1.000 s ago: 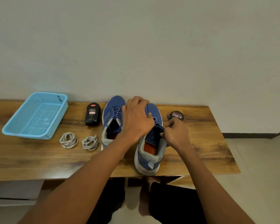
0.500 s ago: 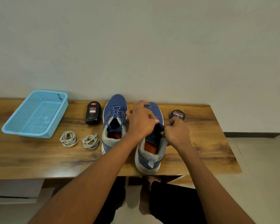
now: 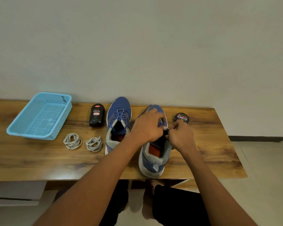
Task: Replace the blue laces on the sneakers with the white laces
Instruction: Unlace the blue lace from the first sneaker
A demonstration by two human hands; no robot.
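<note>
Two blue sneakers stand side by side on the wooden table (image 3: 216,144), toes toward the wall. The left sneaker (image 3: 118,124) still carries its blue lace. Over the tongue of the right sneaker (image 3: 153,159), my left hand (image 3: 147,128) and my right hand (image 3: 181,136) meet, each pinching the blue lace (image 3: 141,114). A loose strand of that lace runs up to the left, past the toe. Two coiled white laces (image 3: 72,141) (image 3: 94,144) lie left of the sneakers.
A light blue plastic basket (image 3: 41,116) sits at the table's far left. A black Cherry polish bottle (image 3: 96,115) lies left of the left sneaker, and a round Cherry polish tin (image 3: 181,118) sits right of the right sneaker. The wall is close behind.
My left hand has slid back from the toe toward the tongue, and a strand of blue lace now trails free past the toe. My right hand has stayed at the tongue.
</note>
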